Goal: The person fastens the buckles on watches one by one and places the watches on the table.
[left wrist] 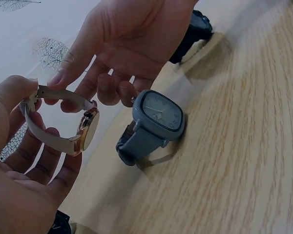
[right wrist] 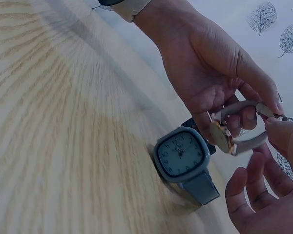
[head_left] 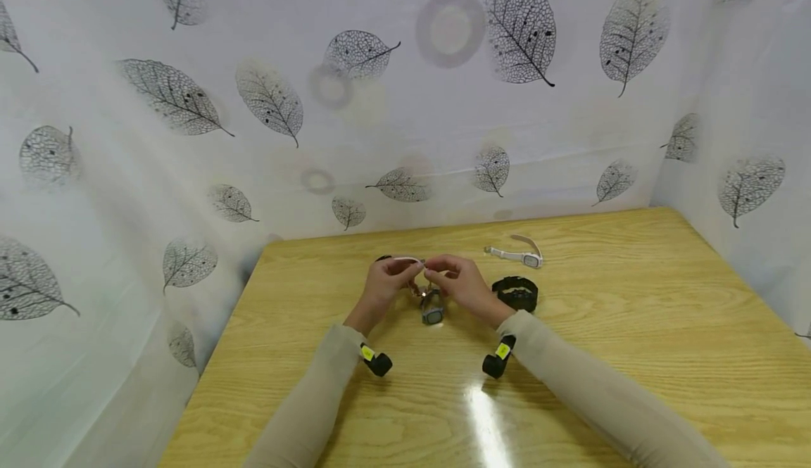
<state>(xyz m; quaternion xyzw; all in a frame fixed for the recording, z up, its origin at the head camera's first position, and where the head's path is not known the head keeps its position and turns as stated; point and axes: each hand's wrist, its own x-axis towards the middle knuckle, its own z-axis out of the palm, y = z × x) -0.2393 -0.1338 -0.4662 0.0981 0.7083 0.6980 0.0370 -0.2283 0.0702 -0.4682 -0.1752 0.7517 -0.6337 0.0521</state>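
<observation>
A rose-gold watch with a pale strap point(left wrist: 49, 138) point(right wrist: 221, 136) hangs between the two hands, its strap bent into a loop. My left hand point(head_left: 381, 291) point(left wrist: 24, 161) point(right wrist: 205, 63) pinches the strap by the buckle with thumb and finger. Opposite it, my right hand point(head_left: 467, 291) point(left wrist: 129, 44) point(right wrist: 268, 190) pinches the strap close to the same spot. In the head view the fingers partly hide this watch. Below the hands a blue-grey square watch point(head_left: 433, 316) point(left wrist: 158, 114) point(right wrist: 182, 153) rests on the table, dial up in both wrist views.
A black watch point(head_left: 516, 293) point(left wrist: 191, 36) lies beside my right wrist on the wooden table point(head_left: 608, 313). Behind it is a white watch point(head_left: 531, 260) with its strap spread. A dark object point(head_left: 383, 257) shows partly behind my left hand. Leaf-patterned cloth point(head_left: 405, 123) hangs behind the table.
</observation>
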